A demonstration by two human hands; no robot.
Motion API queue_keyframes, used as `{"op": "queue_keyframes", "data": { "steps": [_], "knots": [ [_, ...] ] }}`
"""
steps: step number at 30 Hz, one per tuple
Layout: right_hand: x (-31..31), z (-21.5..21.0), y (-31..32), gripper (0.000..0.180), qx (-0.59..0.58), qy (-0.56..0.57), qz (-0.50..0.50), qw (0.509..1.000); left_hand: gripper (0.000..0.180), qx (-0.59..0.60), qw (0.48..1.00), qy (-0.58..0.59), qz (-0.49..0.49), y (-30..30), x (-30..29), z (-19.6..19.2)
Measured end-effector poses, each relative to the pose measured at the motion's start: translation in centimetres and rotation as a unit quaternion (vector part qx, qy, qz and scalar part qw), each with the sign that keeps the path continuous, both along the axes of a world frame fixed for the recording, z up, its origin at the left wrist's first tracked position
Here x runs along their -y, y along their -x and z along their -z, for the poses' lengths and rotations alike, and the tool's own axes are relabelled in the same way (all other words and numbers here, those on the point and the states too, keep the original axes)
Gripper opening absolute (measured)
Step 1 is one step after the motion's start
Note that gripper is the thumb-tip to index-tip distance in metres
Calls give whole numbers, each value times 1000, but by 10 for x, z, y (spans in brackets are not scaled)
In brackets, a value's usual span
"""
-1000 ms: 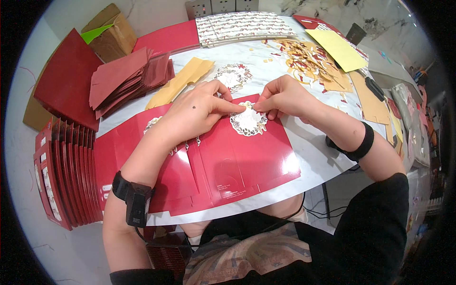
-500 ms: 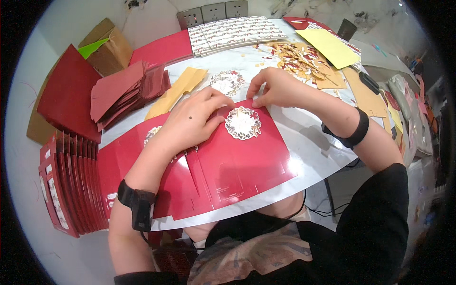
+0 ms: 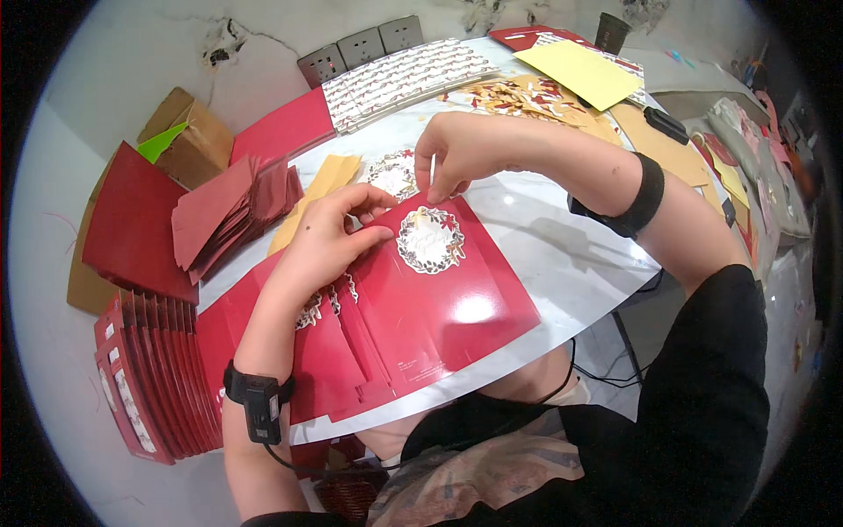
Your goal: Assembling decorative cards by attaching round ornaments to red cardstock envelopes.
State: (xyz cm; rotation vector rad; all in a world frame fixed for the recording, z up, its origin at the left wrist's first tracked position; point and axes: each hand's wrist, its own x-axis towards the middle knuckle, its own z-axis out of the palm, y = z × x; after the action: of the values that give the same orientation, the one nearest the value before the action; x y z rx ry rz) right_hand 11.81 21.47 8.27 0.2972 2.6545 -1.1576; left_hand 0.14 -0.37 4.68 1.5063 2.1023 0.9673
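A glossy red card sheet (image 3: 474, 303) lies on top of other red sheets at the near edge of the white table. On its far part sits a round white wreath cutout (image 3: 430, 240) with leaves around its rim. My left hand (image 3: 329, 233) is at the sheet's far left edge, thumb on the red surface and fingers curled around the edge. My right hand (image 3: 461, 156) pinches the far edge just above the wreath, thumb and forefinger together. Another pile of wreath cutouts (image 3: 391, 174) lies beyond the sheet, between the hands. More wreath edges show beneath my left wrist.
Left of the sheets stand a row of red folders (image 3: 158, 378), a stack of dark red envelopes (image 3: 233, 215) and a cardboard box (image 3: 189, 136). Tan and red paper scraps (image 3: 527, 97), a yellow sheet (image 3: 581, 72) and white patterned sheets (image 3: 408, 81) lie at the back.
The whole view has shifted and tilted slightly. My right hand has moved left along the sheet's far edge, closer to my left hand. Both hands stay at that edge.
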Motion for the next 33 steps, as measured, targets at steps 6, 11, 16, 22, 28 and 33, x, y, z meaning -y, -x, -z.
{"op": "queue_keyframes", "data": {
  "steps": [6,11,16,22,28,33],
  "knots": [
    [13,-5,-4,9,10,-68,-11,998,23,-365,930,-45,-10,10,5,-5],
    [13,-5,-9,12,23,-80,-9,996,42,-334,928,157,-47,4,16,-30],
    [14,-5,-21,14,19,4,12,1000,46,-293,929,225,-26,11,22,-35],
    [3,-1,-34,9,1,84,50,995,31,-203,963,175,-10,22,30,-40],
    [-4,6,-42,10,2,107,86,991,24,-196,968,155,-19,30,35,-53],
    [16,15,-27,11,-6,173,76,982,24,-157,984,79,16,37,49,-62]
  ]
}}
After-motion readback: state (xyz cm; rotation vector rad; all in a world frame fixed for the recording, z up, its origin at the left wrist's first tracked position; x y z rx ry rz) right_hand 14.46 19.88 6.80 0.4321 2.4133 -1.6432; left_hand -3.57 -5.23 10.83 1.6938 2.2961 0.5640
